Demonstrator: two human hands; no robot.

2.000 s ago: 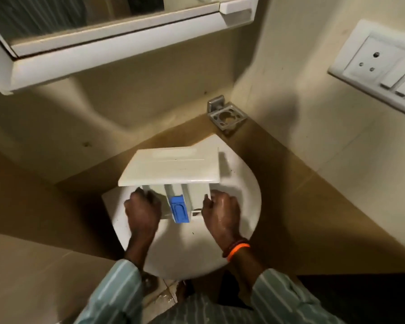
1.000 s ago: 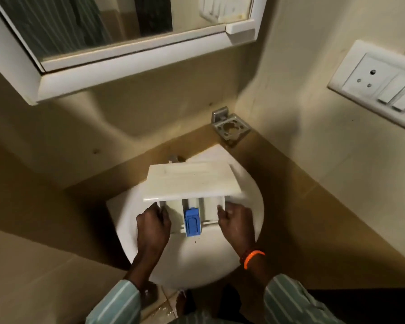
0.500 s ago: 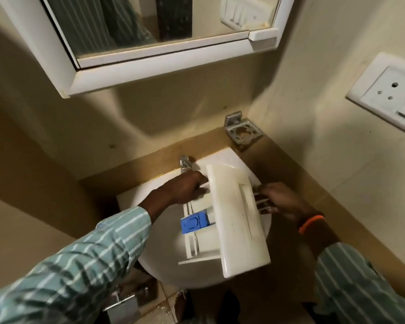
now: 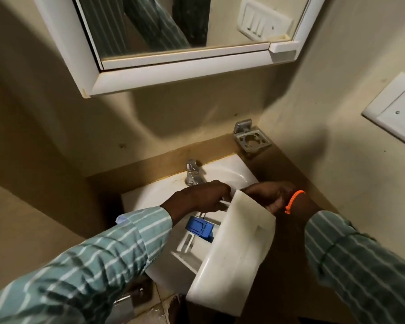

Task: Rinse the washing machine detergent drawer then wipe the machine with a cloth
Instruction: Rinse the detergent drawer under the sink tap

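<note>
**White drawer over the basin, rinse not begun**

Both hands clamp the detergent drawer (image 4: 234,249) above the sink (image 4: 222,174): left hand (image 4: 201,198) and right hand (image 4: 270,195) at its far end. No water shows; next, likely open the tap (image 4: 193,171).

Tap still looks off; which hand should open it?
Left, probably. The left hand is at the drawer's near end, just below the tap. The right hand grips the drawer's far side, farther from the tap.
</note>
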